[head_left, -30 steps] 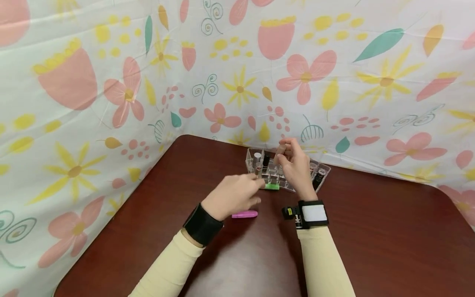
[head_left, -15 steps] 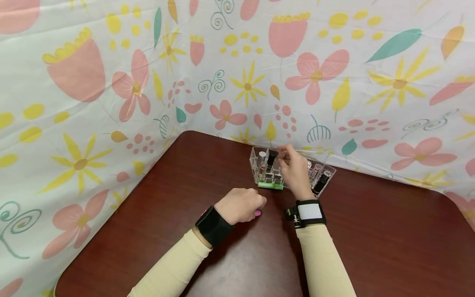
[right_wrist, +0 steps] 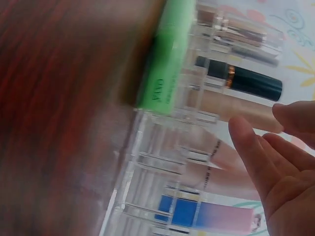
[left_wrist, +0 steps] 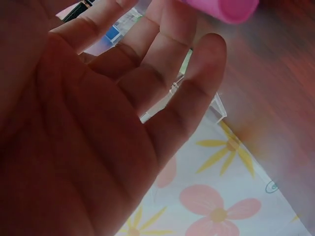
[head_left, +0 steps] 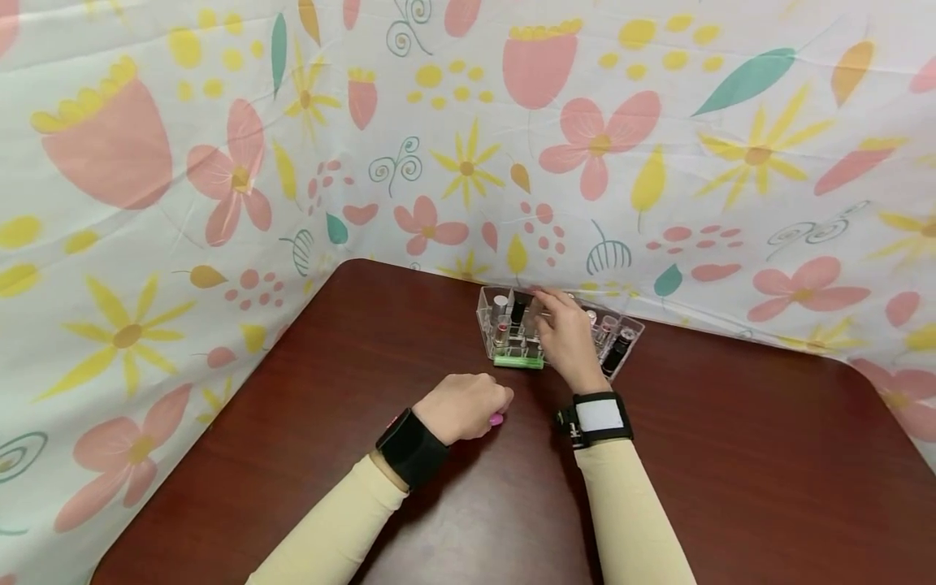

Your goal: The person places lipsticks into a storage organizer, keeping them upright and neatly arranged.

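My left hand is low over the table, gripping a pink tube whose tip pokes out below the fingers in the head view. My right hand is at the clear organizer, thumb and fingers pinching a beige tube that stands in one of its slots. Beside that tube is a dark lipstick tube with a gold ring. A green tube lies along the organizer's front edge. On the other side are pinkish tubes and a blue-and-pink tube.
A white-capped tube stands at the organizer's left end, and a black tube at its right end. The brown table meets a flower-printed curtain behind and at the left.
My left hand has moved back from the organizer's front and taken hold of the pink tube that lay on the table. My right hand has lowered slightly with the beige tube.
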Motion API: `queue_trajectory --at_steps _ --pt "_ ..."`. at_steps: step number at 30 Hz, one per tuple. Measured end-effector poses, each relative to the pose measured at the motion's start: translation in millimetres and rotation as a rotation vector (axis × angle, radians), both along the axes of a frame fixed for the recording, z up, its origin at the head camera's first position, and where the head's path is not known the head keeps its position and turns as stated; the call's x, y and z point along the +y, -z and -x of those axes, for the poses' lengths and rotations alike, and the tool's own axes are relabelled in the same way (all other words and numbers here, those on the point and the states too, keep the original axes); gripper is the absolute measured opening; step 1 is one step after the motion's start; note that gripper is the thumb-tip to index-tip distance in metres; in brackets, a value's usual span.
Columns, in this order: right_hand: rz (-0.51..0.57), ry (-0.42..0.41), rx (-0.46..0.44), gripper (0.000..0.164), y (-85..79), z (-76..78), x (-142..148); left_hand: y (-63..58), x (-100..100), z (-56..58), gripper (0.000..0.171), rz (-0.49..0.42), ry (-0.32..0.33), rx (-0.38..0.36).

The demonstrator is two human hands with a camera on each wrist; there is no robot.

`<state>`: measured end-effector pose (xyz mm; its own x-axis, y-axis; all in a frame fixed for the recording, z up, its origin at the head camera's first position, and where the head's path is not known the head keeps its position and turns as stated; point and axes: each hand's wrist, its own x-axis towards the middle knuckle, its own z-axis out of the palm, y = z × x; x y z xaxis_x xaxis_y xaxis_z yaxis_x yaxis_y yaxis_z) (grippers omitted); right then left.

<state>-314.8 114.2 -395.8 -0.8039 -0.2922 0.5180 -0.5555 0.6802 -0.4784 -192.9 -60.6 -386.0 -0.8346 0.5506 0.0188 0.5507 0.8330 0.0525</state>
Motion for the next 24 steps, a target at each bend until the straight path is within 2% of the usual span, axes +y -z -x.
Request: queue_trajectory --at_steps 4,8,12,15,20,22,24 --pt "-0.003 -0.016 -0.011 0.04 -9.8 -5.9 2 -1.1 0 0.3 0.032 -0.005 -0.024 -0.051" --pt "0.046 -0.064 0.053 0.031 -25.1 -16.8 3 -3.3 -1 -0.1 0.03 0.023 -0.067 -0.122" --pt "0.139 -0.12 0.143 0.025 -56.0 -40.4 8 -6.4 -3 0.0 0.028 0.055 -0.114 -0.206" --pt "0.17 -0.147 0.171 0.022 -80.8 -62.8 16 -8.0 -4 -0.2 0.028 0.044 -0.125 -0.229" --pt "0.126 -0.196 0.224 0.019 -108.8 -94.0 32 -16.1 -5 -1.7 0.022 -0.053 -0.086 -0.205" --pt "0.087 -0.221 0.248 0.02 -115.4 -103.3 38 -21.8 -5 -3.0 0.02 -0.106 -0.049 -0.176" --pt "0.044 -0.252 0.255 0.022 -117.8 -110.2 43 -28.1 -5 -4.7 0.021 -0.149 -0.003 -0.115"
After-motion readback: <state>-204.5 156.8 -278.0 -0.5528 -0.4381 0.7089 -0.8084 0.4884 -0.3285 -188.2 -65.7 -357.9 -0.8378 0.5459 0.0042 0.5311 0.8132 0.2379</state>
